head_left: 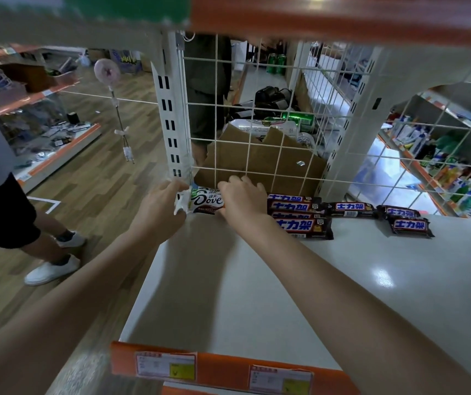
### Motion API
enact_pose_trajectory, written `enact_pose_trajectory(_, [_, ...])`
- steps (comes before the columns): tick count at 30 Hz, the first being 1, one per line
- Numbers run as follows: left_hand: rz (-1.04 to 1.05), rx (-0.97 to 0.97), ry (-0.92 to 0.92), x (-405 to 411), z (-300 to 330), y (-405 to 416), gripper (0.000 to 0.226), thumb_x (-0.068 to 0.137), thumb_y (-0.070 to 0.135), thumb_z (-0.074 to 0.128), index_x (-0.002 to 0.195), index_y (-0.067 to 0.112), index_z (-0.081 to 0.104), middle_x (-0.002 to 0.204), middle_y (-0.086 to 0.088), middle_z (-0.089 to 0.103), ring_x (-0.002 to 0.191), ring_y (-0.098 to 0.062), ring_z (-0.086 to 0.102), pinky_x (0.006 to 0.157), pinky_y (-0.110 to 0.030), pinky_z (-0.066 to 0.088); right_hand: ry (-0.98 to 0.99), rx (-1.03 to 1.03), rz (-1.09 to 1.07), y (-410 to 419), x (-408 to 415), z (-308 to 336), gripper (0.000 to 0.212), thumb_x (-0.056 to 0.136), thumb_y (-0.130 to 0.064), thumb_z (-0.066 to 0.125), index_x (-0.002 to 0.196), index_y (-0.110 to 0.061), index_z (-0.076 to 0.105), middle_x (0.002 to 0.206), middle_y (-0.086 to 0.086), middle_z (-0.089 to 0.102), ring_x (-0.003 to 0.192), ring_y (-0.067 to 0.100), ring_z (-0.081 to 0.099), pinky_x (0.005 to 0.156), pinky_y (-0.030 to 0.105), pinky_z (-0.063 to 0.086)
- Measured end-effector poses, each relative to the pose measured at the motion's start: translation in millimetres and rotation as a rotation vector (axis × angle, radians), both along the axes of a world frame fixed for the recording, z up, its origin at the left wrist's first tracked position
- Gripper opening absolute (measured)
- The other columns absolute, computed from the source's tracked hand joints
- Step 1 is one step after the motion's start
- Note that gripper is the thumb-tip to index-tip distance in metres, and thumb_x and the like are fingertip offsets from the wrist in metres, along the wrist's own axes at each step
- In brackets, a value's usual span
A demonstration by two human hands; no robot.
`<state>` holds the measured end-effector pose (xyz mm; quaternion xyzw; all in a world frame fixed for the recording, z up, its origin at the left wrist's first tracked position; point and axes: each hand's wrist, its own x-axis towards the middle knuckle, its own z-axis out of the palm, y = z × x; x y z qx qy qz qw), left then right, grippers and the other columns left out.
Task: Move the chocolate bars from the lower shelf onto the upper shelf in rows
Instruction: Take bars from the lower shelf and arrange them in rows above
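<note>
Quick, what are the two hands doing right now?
Left hand: grips the left end of the Dove bar.
Right hand: fingers curled over the bar's right end, holding it.

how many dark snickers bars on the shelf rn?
7 visible: four stacked beside the right hand, one further right, two at the far right. More may hide behind the hand.

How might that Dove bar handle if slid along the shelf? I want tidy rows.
The Dove bar lies flat, so it probably won't roll. Its glossy wrapper on the smooth shelf likely slides easily. Both hands hold its ends, suggesting lightness.
</note>
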<state>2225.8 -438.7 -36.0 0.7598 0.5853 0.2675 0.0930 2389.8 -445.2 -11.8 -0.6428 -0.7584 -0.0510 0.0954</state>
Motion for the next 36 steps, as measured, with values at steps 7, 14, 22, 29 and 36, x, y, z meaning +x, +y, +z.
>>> enact_pose_trajectory(7, [-0.004, 0.029, 0.036, 10, -2, 1, 0.041, 0.079, 0.016, 0.07, 0.117, 0.009, 0.055, 0.12, -0.012, 0.053, 0.109, -0.028, 0.048, 0.084, -0.035, 0.041, 0.03, 0.044, 0.046, -10, 12, -9, 0.027, 0.085, -0.022, 0.065, 0.112, -0.019, 0.058, 0.107, 0.004, 0.059, 0.101, 0.025, 0.053, 0.082, 0.037, 0.039])
enact_pose_trajectory(14, [-0.029, 0.061, 0.066, 25, 10, -4, 0.038, 0.078, 0.017, 0.067, 0.115, 0.011, 0.057, 0.11, -0.011, 0.054, 0.099, -0.027, 0.05, 0.076, -0.033, 0.039, 0.032, 0.109, 0.05, -25, 37, 8, 0.036, 0.083, -0.032, 0.068, 0.115, -0.02, 0.057, 0.112, 0.002, 0.058, 0.107, 0.024, 0.052, 0.088, 0.039, 0.037])
enact_pose_trajectory(22, [-0.092, 0.071, 0.085, 69, 24, -28, 0.041, 0.081, 0.021, 0.067, 0.119, 0.012, 0.055, 0.117, -0.01, 0.053, 0.107, -0.027, 0.048, 0.086, -0.04, 0.042, -0.017, 0.097, -0.023, -63, 99, 25, 0.032, 0.086, -0.032, 0.065, 0.115, -0.02, 0.058, 0.111, 0.002, 0.058, 0.107, 0.024, 0.052, 0.089, 0.039, 0.037])
enact_pose_trajectory(29, [-0.174, 0.052, 0.103, 109, 24, -69, 0.042, 0.081, 0.019, 0.067, 0.12, 0.011, 0.056, 0.121, -0.014, 0.053, 0.11, -0.031, 0.048, 0.089, -0.041, 0.044, -0.062, 0.133, -0.103, -113, 149, 24, 0.026, 0.089, -0.033, 0.057, 0.112, -0.021, 0.059, 0.104, 0.001, 0.06, 0.097, 0.024, 0.057, 0.081, 0.035, 0.039])
enact_pose_trajectory(36, [-0.182, 0.039, 0.08, 151, 30, -118, 0.043, 0.081, 0.019, 0.066, 0.122, 0.01, 0.055, 0.122, -0.015, 0.053, 0.112, -0.033, 0.047, 0.092, -0.041, 0.04, -0.038, 0.1, -0.128, -172, 193, 22, 0.027, 0.093, -0.03, 0.05, 0.116, -0.022, 0.059, 0.116, -0.001, 0.059, 0.11, 0.022, 0.055, 0.086, 0.035, 0.039])
